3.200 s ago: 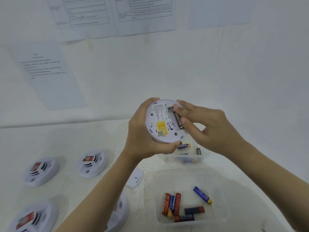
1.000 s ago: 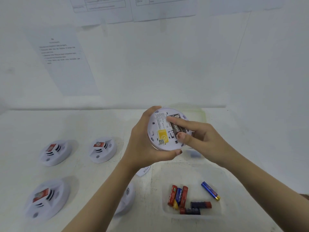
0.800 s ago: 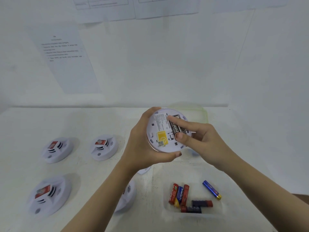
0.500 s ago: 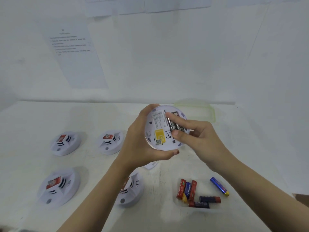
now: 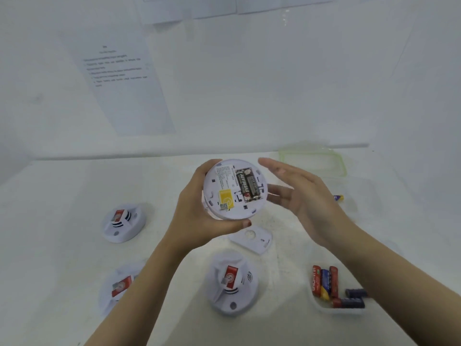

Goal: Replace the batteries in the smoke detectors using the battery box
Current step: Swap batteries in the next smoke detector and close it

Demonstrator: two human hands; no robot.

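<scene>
The smoke detector [image 5: 234,211] is held above the middle of the table [image 5: 74,191], back turned up, its rim gripped by the curled fingers and thumb of the left hand [image 5: 197,216]. The right hand [image 5: 299,198] hovers just right of it, fingers straight and spread, holding nothing. The round shell is judged light, stiff, smooth plastic, best taken by the rim. Two black batteries [image 5: 248,184] are seated side by side in the open bay. The flat white cover [image 5: 252,239] lies on the table nearer. Loose batteries are kept in the clear box [image 5: 321,308], near right.
</scene>
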